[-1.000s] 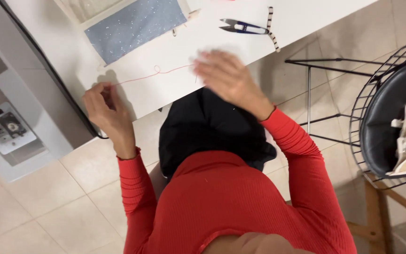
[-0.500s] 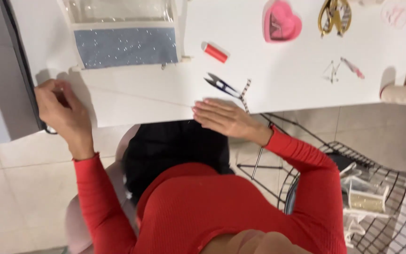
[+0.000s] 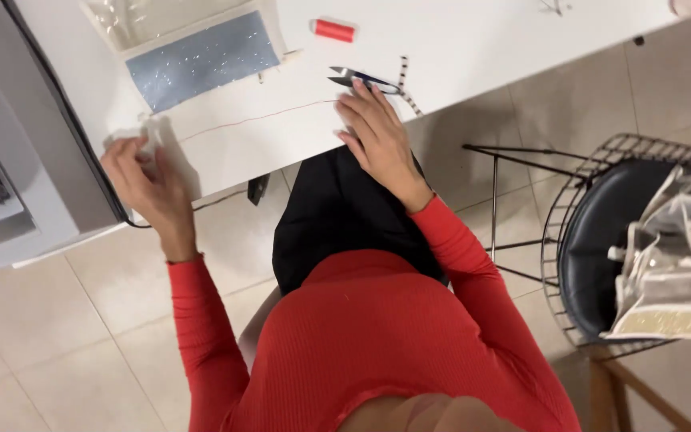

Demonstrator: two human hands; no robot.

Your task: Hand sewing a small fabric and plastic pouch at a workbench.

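The left hand [image 3: 149,188] pinches one end of a thin red thread [image 3: 257,118]; it looks light and floppy (easy to snap). The right hand [image 3: 377,140] lies open on the bench [image 3: 473,48], its fingers [image 3: 359,94] touching small snips [image 3: 364,78].

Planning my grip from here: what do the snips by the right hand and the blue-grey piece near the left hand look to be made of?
Snips: probably metal, judging by the thin, glinting blades; the dark handles' material is unclear. Blue-grey piece: likely fabric, flat and matte with scattered shiny flecks, perhaps glitter. Thread runs between the left hand and the right hand.
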